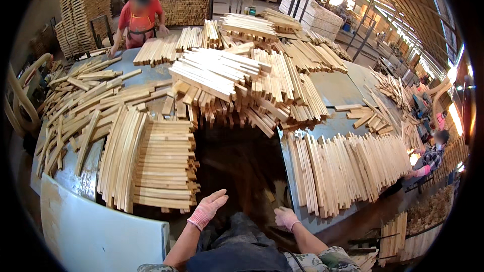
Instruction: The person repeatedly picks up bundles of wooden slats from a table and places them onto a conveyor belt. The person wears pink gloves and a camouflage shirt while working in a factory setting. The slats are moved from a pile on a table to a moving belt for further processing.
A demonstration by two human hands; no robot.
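My left hand (207,209), in a pinkish knit glove, is held out over the dark gap in front of me. Its fingers are stretched and nothing is in them. Just left of it lies a stack of crosswise wooden strips (164,163), not touched. My right hand (286,218), gloved alike, hangs to the right of my body with loosely bent, partly parted fingers and no object visible in it. Beyond it, on the right table, stands a wide row of upright-laid wooden strips (348,171), apart from the hand.
Ahead, a tall heap of wooden strips (217,73) overhangs the gap. Loose strips (91,95) litter the left table. A pale curved panel (101,226) edges my near left. A co-worker in red (141,17) stands at the far left; another person (433,156) is at the right.
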